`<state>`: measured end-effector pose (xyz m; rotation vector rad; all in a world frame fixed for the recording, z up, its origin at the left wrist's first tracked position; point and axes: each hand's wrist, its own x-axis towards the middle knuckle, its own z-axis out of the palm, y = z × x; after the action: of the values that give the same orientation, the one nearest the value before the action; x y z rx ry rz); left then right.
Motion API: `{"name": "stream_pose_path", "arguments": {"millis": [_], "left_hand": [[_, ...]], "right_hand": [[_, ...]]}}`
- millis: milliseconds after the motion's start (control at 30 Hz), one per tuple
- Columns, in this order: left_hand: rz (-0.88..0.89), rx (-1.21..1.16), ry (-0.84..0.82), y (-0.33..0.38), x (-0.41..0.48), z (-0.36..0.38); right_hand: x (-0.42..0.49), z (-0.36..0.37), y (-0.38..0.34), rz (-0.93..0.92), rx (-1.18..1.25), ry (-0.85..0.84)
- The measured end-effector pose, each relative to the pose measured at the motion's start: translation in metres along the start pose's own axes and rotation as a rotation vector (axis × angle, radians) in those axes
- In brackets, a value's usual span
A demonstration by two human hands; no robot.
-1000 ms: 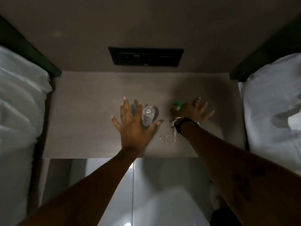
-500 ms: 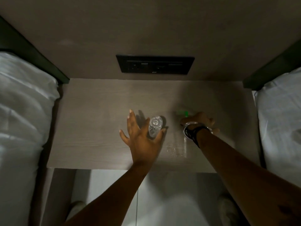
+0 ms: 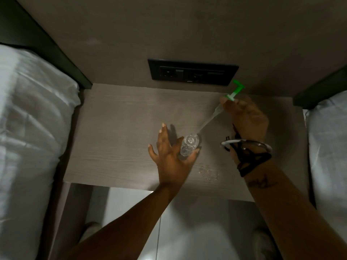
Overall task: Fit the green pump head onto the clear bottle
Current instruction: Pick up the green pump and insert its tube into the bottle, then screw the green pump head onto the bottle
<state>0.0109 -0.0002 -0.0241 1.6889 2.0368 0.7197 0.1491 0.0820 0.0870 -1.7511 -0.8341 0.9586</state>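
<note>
A small clear bottle (image 3: 189, 145) stands upright on the wooden bedside table (image 3: 116, 132), its open mouth facing up. My left hand (image 3: 169, 158) holds it between thumb and index finger, the other fingers spread. My right hand (image 3: 246, 117) is raised above the table's back right and pinches the green pump head (image 3: 237, 91) at its collar. The nozzle points up and away. The pump's clear dip tube (image 3: 208, 122) slants down to the left, and its tip reaches the bottle's mouth.
A black socket panel (image 3: 193, 74) sits on the wall behind the table. White bedding lies on the left (image 3: 30, 128) and on the right (image 3: 330, 147). A metal bangle and a black band (image 3: 249, 152) circle my right wrist. Pale floor shows below the table's front edge.
My right hand closed on the pump head, lifted it off the table and raised it to the back right, swinging the tube toward the bottle. My left hand closed around the bottle.
</note>
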Motion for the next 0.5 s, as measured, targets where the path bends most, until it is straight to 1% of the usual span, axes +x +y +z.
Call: {"name": "stream_pose_path", "arguments": {"millis": [67, 133, 167, 233, 400, 500], "left_hand": [[-0.003, -0.03, 0.005, -0.003, 0.0, 0.001], [-0.015, -0.062, 0.003, -0.004, -0.001, 0.001], [-0.018, -0.069, 0.002, -0.004, -0.001, 0.002], [-0.026, -0.067, 0.007, -0.004, -0.001, 0.002], [-0.012, -0.068, -0.023, -0.007, -0.001, 0.005], [-0.009, -0.069, -0.023, -0.008, -0.002, 0.006]], "right_hand": [[-0.009, 0.009, 0.011, -0.083, -0.045, 0.02], [-0.017, 0.013, 0.027, -0.256, -0.141, 0.011], [-0.02, 0.014, 0.033, -0.335, -0.195, -0.018], [-0.026, 0.015, 0.042, -0.435, -0.313, -0.068], [-0.039, 0.015, 0.07, -0.535, -0.471, -0.291], [-0.042, 0.014, 0.085, -0.468, -0.484, -0.315]]}}
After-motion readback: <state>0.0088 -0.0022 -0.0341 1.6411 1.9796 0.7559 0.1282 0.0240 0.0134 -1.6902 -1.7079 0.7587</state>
